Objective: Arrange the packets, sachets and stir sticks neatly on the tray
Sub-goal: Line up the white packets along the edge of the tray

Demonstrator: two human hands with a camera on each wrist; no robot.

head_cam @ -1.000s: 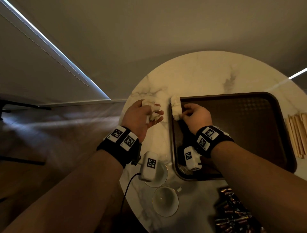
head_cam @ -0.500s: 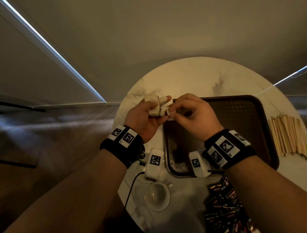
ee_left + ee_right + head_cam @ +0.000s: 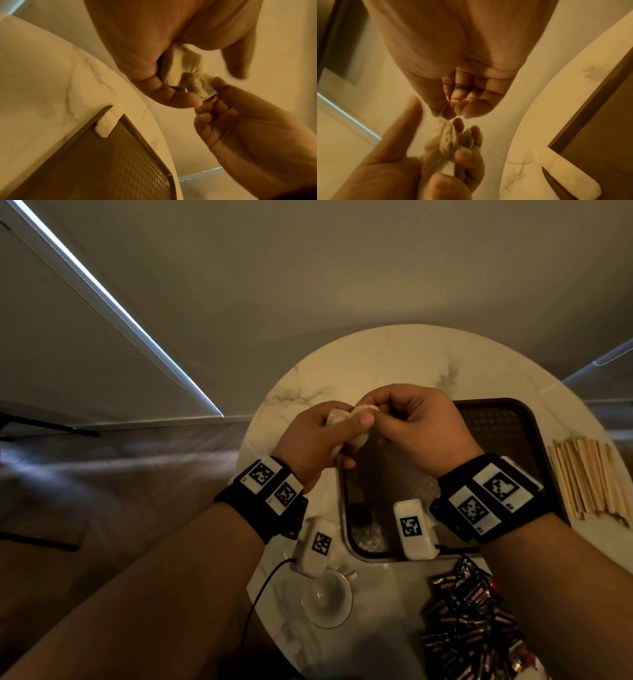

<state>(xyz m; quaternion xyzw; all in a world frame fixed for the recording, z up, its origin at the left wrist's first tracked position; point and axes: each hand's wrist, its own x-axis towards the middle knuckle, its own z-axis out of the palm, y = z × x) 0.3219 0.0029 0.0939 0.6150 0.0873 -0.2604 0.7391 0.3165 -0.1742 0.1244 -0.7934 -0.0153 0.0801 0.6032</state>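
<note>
My left hand (image 3: 346,436) grips a small bunch of pale tea-bag sachets (image 3: 337,416) above the table's left part. In the left wrist view the sachets (image 3: 185,67) sit between its thumb and fingers. My right hand (image 3: 373,414) meets it from the right. In the right wrist view its thumb and forefinger pinch a thin string (image 3: 444,108) that runs down to the bunch (image 3: 447,140). One white sachet (image 3: 109,120) lies across the far left corner of the dark brown tray (image 3: 496,422). The same sachet (image 3: 565,174) shows in the right wrist view; my hands hide it in the head view.
The round marble table (image 3: 376,361) drops off to the floor at left. Wooden stir sticks (image 3: 589,477) lie right of the tray. Several dark packets (image 3: 472,628) are heaped near the front right. A glass cup (image 3: 325,601) stands front left, near a cable.
My right hand left the white sachet at the tray's corner, moved left to my left hand and pinched the string. Both hands have come together, nearer the camera.
</note>
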